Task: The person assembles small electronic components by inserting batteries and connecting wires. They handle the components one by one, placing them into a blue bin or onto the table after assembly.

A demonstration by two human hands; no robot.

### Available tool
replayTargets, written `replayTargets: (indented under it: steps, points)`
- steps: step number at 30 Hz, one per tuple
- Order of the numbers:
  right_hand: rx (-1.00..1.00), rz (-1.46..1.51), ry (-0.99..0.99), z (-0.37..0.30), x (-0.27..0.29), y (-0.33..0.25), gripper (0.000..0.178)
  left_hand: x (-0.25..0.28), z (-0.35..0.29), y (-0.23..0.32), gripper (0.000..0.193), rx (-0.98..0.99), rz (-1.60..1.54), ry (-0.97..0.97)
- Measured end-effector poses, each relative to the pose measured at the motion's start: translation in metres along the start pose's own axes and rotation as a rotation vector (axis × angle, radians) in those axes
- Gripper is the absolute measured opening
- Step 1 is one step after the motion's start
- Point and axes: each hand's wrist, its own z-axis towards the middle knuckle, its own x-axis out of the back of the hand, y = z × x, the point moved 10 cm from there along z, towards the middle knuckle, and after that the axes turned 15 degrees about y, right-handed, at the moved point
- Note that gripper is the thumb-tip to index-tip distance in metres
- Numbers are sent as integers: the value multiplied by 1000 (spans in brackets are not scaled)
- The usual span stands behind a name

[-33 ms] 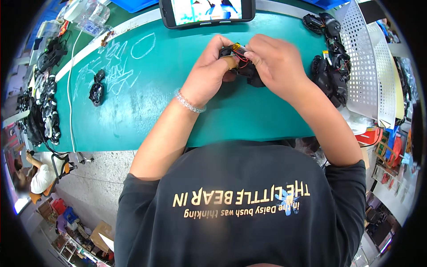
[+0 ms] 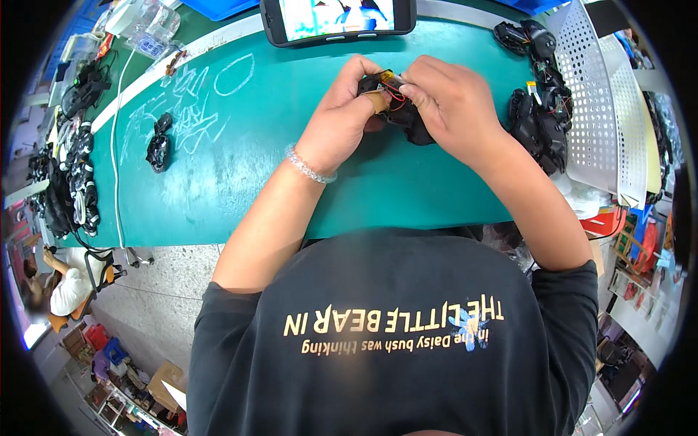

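Over the green work surface (image 2: 276, 174), both my hands are closed on one black plastic device (image 2: 414, 125) with thin red wires (image 2: 395, 93) coming out of it. My left hand (image 2: 342, 116) grips its left side, a tan covering (image 2: 379, 101) around the thumb. Between the thumb and fingers of my right hand (image 2: 458, 105) is the end of a small silver battery (image 2: 396, 80) with yellow tape, at the top of the device. My fingers hide much of the device's body.
Beyond my hands stands a phone (image 2: 342, 20) with a lit screen. More black devices (image 2: 538, 120) are piled at the right beside a white perforated basket (image 2: 592, 102). A black part (image 2: 158, 145) lies at left, near a white cable (image 2: 115, 160) and bundled cables (image 2: 73, 182).
The black device's lower right part has shifted very slightly under my right hand. Both hands keep their grip in nearly the same place.
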Motion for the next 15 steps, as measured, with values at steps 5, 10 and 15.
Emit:
replayTargets:
  steps: [5, 10, 15]
  points:
    - [-72, 168, 159, -2, 23, 4, 21, -8, -8, 19, 27, -209, 41, -31]
    - [-325, 414, 45, -15, 7, 5, 26, -13, -18, 41, 29, -529, 73, -65]
    - [-161, 341, 140, -13, 20, -10, 25, -22, -35, 54, 30, -660, 190, -71]
